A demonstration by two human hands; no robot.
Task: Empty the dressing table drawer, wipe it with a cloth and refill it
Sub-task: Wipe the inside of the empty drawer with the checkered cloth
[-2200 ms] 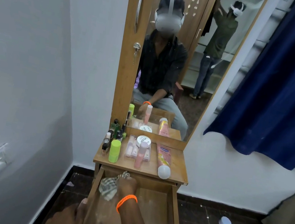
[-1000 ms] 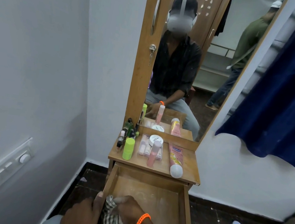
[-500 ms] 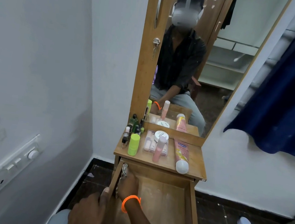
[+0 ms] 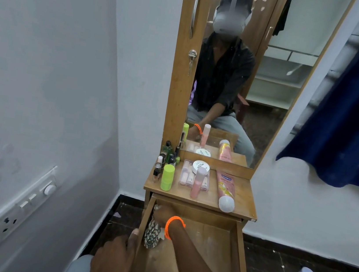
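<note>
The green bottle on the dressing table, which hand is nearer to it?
Right. The right hand holds the cloth at the drawer's back left corner, just below the green bottle. The left hand grips the drawer's left wall nearer the front.

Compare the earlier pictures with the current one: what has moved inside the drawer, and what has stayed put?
The right hand has carried the checked cloth from the drawer's near left part to its far left corner, keeping its grip. The left hand stays on the left wall. The bottles and tube on the tabletop have not moved.
</note>
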